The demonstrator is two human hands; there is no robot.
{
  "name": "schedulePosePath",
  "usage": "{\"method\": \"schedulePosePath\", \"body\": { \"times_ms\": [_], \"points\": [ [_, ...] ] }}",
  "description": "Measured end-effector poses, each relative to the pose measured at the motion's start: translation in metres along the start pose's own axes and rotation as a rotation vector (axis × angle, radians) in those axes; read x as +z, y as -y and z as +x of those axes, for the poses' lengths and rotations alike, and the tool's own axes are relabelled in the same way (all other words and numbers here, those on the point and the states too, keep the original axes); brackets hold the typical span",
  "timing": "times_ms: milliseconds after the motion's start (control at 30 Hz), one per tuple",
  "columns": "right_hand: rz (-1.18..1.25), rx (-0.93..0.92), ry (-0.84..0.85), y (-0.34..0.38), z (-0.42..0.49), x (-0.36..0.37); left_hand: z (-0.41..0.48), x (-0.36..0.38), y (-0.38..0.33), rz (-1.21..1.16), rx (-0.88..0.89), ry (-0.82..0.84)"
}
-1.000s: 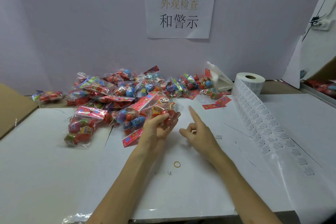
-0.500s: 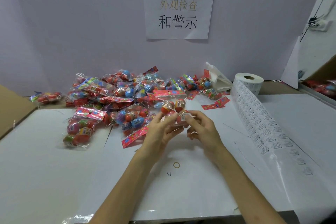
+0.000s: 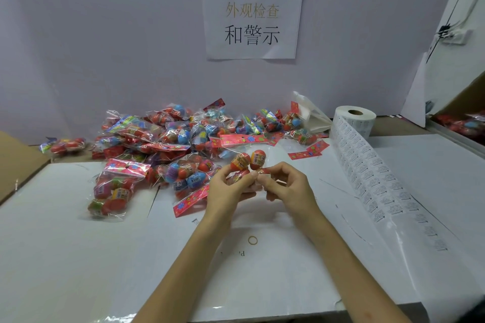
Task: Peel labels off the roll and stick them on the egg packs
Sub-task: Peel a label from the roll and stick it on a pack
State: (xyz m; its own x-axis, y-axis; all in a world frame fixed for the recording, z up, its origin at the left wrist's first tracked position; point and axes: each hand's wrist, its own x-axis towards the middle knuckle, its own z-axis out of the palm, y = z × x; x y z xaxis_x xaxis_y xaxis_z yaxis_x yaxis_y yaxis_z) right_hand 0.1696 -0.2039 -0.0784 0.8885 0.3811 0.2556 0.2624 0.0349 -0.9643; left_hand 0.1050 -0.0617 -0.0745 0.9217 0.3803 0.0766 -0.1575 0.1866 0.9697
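Observation:
I hold one clear egg pack [image 3: 249, 161] with red-orange eggs and a pink header upright over the middle of the table. My left hand [image 3: 228, 186] grips its lower part from the left. My right hand [image 3: 286, 186] pinches the pack's bottom from the right, where a small white label shows under the fingertips. The label roll [image 3: 354, 119] stands at the back right, its printed strip [image 3: 378, 178] running toward me along the table's right side. A heap of egg packs [image 3: 168, 144] lies behind and to the left of my hands.
A rubber band [image 3: 252, 240] lies on the white table sheet [image 3: 78, 257] near my forearms. A cardboard flap [image 3: 15, 165] edges the left side. A loose pink header card [image 3: 308, 151] lies beside the strip. A box with more packs [image 3: 467, 123] sits far right.
My right hand came in from pointing beside the pack and now pinches its bottom. My left hand raised the pack upright, header away from me.

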Motion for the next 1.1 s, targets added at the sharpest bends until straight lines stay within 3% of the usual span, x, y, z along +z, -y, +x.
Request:
{"method": "schedulePosePath", "body": {
  "times_ms": [333, 533, 700, 1100],
  "points": [
    [0.231, 0.109, 0.028, 0.0063, 0.0000, -0.0022, 0.0016, 0.0025, 0.0018, 0.012, 0.027, 0.006],
    [0.158, 0.097, -0.029, 0.0065, -0.0010, 0.0008, 0.0020, 0.0033, 0.0028, 0.025, 0.042, 0.005],
    [0.083, 0.066, -0.099, 0.0015, 0.0019, -0.0037, -0.0008, 0.0036, 0.0018, -0.005, 0.014, 0.124],
    [0.216, 0.112, -0.015, 0.0031, 0.0016, -0.0048, 0.0034, -0.0025, 0.0009, -0.146, -0.105, 0.194]
  ]
}}
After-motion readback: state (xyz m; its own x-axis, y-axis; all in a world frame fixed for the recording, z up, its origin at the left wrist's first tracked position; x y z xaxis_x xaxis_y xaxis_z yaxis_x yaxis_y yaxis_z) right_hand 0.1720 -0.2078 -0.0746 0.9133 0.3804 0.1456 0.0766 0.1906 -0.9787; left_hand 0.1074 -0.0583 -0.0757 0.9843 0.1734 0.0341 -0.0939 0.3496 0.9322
